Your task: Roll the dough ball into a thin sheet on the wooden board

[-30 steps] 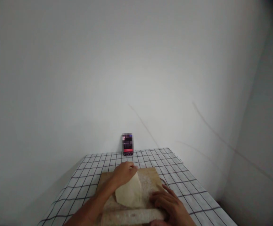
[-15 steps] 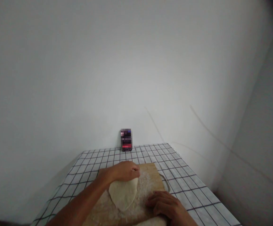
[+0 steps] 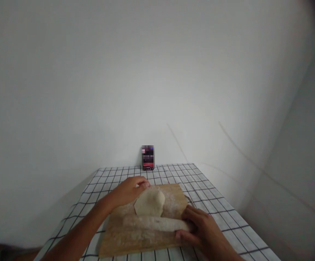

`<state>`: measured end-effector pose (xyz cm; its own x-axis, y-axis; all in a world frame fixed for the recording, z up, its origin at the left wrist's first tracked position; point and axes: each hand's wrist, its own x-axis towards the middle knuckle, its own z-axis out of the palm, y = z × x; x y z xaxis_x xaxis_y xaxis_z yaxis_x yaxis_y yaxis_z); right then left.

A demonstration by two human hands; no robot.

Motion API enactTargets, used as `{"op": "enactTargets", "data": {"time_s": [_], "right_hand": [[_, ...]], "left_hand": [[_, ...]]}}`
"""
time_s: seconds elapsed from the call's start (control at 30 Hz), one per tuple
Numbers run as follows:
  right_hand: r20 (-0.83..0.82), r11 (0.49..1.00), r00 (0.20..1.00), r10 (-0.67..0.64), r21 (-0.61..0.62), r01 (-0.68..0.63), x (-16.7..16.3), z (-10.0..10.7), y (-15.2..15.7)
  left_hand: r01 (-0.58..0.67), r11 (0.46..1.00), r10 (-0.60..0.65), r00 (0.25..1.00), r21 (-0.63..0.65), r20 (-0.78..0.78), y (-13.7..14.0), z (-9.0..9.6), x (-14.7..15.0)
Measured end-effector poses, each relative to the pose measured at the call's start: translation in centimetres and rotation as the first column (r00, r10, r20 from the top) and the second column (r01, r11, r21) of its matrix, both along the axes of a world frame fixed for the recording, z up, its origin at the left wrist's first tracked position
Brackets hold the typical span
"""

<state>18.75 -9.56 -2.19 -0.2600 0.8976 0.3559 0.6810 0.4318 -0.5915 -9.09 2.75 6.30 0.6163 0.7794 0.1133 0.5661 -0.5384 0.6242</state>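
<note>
A flat, pale piece of dough point(image 3: 149, 203) with an uneven rounded outline lies on a floured wooden board point(image 3: 135, 241). My left hand point(image 3: 133, 189) is at the dough's far left edge, thumb a little apart from the bent fingers, with nothing visible between them. Whether its fingertips touch the dough I cannot tell. In front of the dough, a flour-dusted rolling pin point(image 3: 157, 223) lies across the board, slightly blurred. My right hand point(image 3: 198, 226) is closed around the pin's right end, which is hidden under the fingers.
A black-and-white checked cloth point(image 3: 222, 217) covers the table. Against the white wall at the back stands a phone point(image 3: 148, 158) with a blurred-out screen. A loop-shaped handle point(image 3: 189, 199) shows at the board's right edge, partly behind my right hand.
My left hand has come off the top of the dough toward the left. The dough shows a different, more rounded outline. My right hand has brought the rolling pin forward, up to the dough's near edge.
</note>
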Motion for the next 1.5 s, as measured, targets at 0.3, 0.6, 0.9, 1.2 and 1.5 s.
{"op": "enactTargets", "data": {"time_s": [0.3, 0.6, 0.9, 1.2, 1.5], "right_hand": [[0.372, 0.998, 0.928, -0.035, -0.037, 0.052, -2.0, 6.9, 6.3], [0.388, 0.986, 0.907, 0.167, -0.064, -0.154, -1.1, 5.1, 10.2], [0.426, 0.995, 0.899, -0.099, 0.067, 0.078, -1.5, 1.4, 8.3], [0.362, 0.980, 0.914, -0.182, 0.145, 0.138, -1.5, -2.1, 4.4], [0.447, 0.976, 0.873, -0.196, 0.177, 0.129, -3.8, -0.1, 3.1]], "left_hand": [[-0.222, 0.963, 0.238, 0.967, 0.156, -0.092, -1.0, -2.9, 0.0], [-0.332, 0.855, 0.416, 0.898, 0.399, -0.143, 0.6, -7.1, 0.7], [-0.308, 0.744, 0.470, 0.872, 0.594, -0.136, -0.8, -9.5, 0.7], [-0.256, 0.621, 0.434, 0.899, 0.741, -0.053, -4.4, -10.6, 0.3], [-0.246, 0.676, 0.441, 0.891, 0.694, -0.114, -5.6, -11.1, 0.0]]}}
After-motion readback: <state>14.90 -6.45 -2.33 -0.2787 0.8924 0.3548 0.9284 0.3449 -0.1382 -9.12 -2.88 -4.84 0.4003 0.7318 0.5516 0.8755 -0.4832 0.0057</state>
